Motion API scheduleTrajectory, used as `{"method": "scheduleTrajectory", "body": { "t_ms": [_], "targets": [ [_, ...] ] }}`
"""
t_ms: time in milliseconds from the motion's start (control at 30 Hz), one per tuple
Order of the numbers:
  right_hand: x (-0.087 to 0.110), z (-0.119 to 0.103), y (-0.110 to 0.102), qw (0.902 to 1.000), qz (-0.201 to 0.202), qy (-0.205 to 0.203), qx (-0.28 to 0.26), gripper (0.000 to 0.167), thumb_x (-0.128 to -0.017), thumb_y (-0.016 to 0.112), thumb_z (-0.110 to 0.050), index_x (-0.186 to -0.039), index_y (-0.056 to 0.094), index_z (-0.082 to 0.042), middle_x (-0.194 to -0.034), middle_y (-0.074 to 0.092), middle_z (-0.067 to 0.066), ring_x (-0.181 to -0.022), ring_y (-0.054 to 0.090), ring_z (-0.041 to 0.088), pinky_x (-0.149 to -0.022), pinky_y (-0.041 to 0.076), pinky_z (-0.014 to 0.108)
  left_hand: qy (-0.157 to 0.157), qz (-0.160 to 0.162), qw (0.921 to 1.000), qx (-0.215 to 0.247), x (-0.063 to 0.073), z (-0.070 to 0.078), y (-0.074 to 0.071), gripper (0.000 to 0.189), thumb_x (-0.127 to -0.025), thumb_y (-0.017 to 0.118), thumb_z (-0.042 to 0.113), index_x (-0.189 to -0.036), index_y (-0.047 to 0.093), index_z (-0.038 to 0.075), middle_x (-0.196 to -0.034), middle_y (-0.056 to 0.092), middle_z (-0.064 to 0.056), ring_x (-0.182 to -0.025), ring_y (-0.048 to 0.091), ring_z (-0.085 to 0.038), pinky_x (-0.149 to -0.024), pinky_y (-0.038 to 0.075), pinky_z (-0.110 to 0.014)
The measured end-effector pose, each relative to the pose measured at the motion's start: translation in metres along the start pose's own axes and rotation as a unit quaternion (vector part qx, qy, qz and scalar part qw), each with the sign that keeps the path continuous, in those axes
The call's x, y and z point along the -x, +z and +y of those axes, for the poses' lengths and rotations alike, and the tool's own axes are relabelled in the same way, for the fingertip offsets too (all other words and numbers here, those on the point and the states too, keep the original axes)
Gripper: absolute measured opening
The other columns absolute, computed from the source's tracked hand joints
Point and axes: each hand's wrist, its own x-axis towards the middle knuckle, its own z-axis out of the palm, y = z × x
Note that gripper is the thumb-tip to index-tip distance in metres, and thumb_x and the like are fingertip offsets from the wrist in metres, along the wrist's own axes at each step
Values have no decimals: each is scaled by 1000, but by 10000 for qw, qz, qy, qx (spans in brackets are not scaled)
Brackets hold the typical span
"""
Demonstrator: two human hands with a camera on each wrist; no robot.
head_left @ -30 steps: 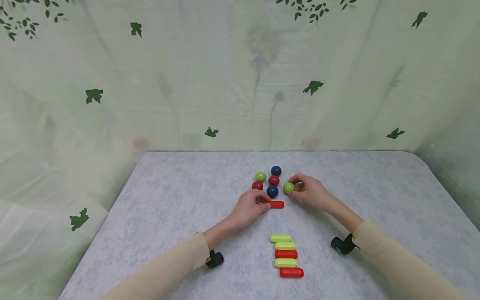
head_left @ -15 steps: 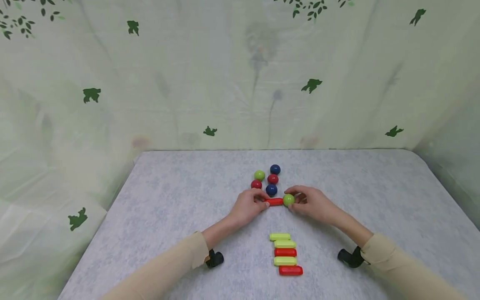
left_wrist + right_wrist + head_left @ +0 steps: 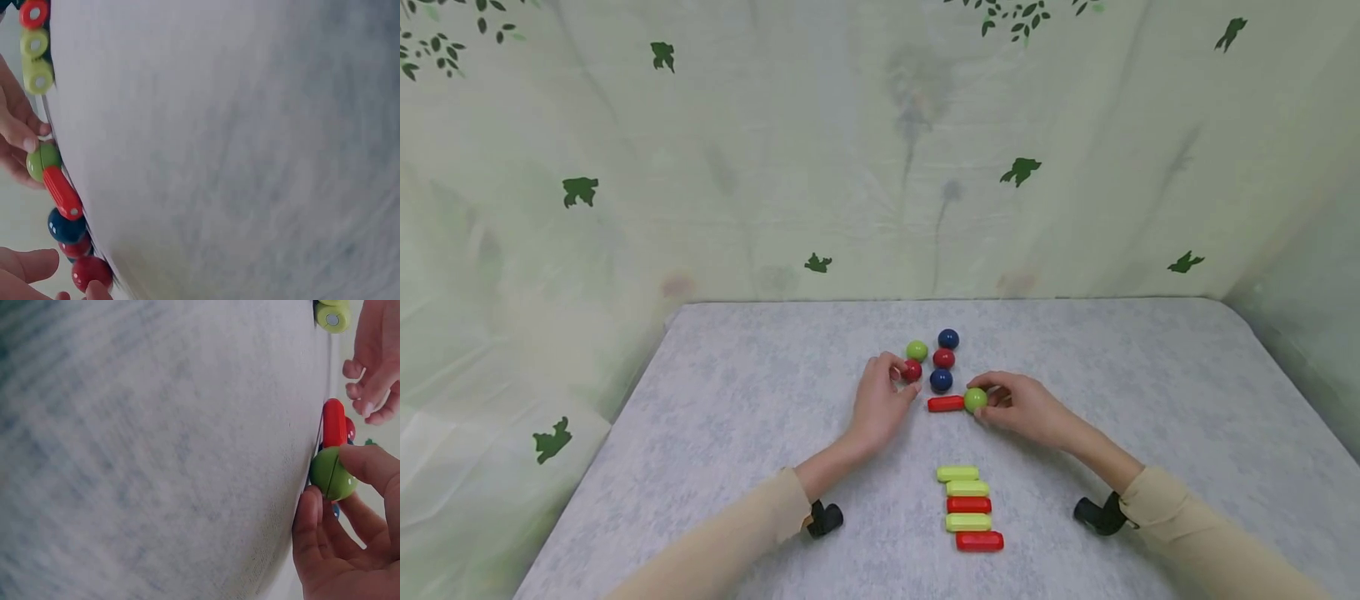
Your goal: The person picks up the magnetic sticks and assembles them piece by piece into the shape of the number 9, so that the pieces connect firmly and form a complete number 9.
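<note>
My right hand pinches a green ball between thumb and fingers at the right end of a red rod. In the right wrist view, the green ball shows a groove and sits against the rod's end. My left hand is at a red ball, fingertips right at its side. Its thumb stands apart from that ball in the left wrist view. Just behind the rod lies a dark blue ball.
Another red ball, a second blue ball and a green ball lie farther back. Nearer me, yellow-green rods and red rods form a stacked row on the grey-blue tabletop. A patterned curtain hangs behind.
My right hand brought the green ball nearer to me, against the red rod's end. My left hand then let go of the rod and moved back and left to the red ball.
</note>
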Motion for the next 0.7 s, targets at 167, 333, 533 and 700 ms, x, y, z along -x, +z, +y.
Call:
{"method": "scheduleTrajectory", "body": {
  "t_ms": [167,333,533,700],
  "targets": [
    [-1,1,-1,10000,-28,2,4,37,-88,73,-14,-123,64,-12,-106,62,0,-92,57,19,-80,50,34,-272,33,9996,53,-11,-2,-2,33,-90,72,14,-118,55,7,-104,53,-11,-86,48,-21,-72,43,-32],
    [-1,1,-1,10000,-47,17,-18,36,-88,73,-14,-123,64,-12,-106,63,0,-92,57,19,-80,50,34,-223,-298,9993,-41,-16,-6,-4,33,-91,70,14,-122,60,8,-102,57,-6,-87,51,-20,-73,45,-31],
    [-1,3,-1,10000,-71,-22,-38,34,-89,71,-15,-122,64,-12,-108,63,0,-93,58,19,-83,50,35,4,-523,9986,99,-14,-10,-6,28,-90,68,6,-117,63,8,-103,60,-4,-90,54,-20,-77,47,-33],
    [-1,4,-3,9999,-72,-98,-112,33,-91,70,-16,-122,64,-12,-108,63,0,-94,58,19,-83,49,36,51,-591,9976,360,-8,-11,-9,29,-88,69,1,-116,64,7,-105,62,-5,-93,56,-21,-81,48,-35]
  ]
}}
